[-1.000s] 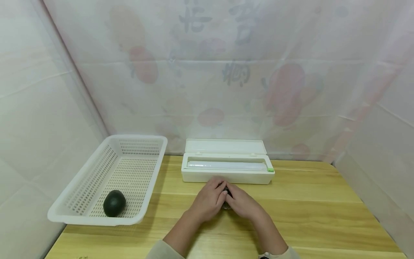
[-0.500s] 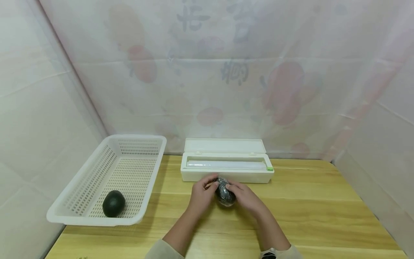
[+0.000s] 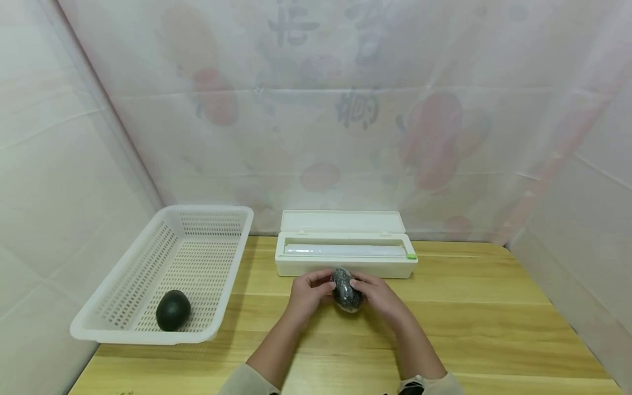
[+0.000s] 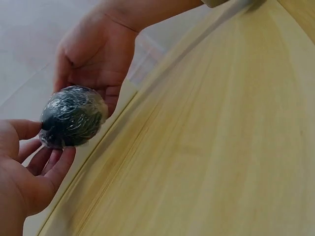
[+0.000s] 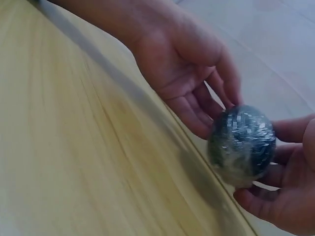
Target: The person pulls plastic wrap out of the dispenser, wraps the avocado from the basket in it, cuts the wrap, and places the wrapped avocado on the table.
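Observation:
A dark avocado (image 3: 347, 291) wrapped in shiny, wrinkled cling film is held between both hands, just in front of a white cling film box. My left hand (image 3: 306, 293) pinches its left side with thumb and fingers. On the other side my right hand (image 3: 380, 296) grips it the same way. In the left wrist view the film lies crumpled over the avocado (image 4: 74, 117), with thumb and fingertips of the left hand (image 4: 24, 172) at its lower end. The right wrist view shows the avocado (image 5: 242, 143) between the fingertips of both hands.
The cling film box (image 3: 345, 267) has its lid (image 3: 343, 221) raised, a film roll (image 3: 345, 250) inside and a green piece (image 3: 412, 256) at its right end. At left stands a white perforated basket (image 3: 232, 296) with a dark green avocado (image 3: 173, 310) in it. Fabric surrounds the wooden table (image 3: 494, 329).
The hands, first closed together over the avocado, have moved apart to its two sides, so the wrapped avocado now shows. It has tilted slightly. Basket and box stay in place.

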Motion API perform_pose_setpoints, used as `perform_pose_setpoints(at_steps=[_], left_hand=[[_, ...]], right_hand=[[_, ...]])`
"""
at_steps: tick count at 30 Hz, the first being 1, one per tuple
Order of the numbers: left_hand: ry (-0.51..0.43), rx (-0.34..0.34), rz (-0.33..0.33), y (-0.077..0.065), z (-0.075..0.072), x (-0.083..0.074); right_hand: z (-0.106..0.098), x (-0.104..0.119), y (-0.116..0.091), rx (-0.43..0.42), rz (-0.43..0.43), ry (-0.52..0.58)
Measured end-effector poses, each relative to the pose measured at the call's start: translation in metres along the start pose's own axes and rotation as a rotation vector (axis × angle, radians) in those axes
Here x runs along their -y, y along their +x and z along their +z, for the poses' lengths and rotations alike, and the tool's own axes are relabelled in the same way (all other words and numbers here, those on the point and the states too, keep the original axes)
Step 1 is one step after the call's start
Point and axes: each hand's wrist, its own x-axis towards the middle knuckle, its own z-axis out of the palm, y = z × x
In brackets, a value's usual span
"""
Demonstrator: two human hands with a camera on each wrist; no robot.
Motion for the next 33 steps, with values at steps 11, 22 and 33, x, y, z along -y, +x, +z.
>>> perform_pose_setpoints(at_steps=[11, 22, 33], left_hand=[[0.064, 0.009, 0.004, 0.001, 0.002, 0.005], [0.076, 0.086, -0.023, -0.003, 0.014, 0.005], [0.345, -0.053, 0.144, -0.001, 0.003, 0.003]], right_hand=[[-0.001, 0.0, 0.002, -0.031, -0.026, -0.051], [-0.01, -0.009, -0.01, -0.017, -0.053, -0.217], [-0.061, -0.028, -0.029, -0.067, 0.021, -0.326]])
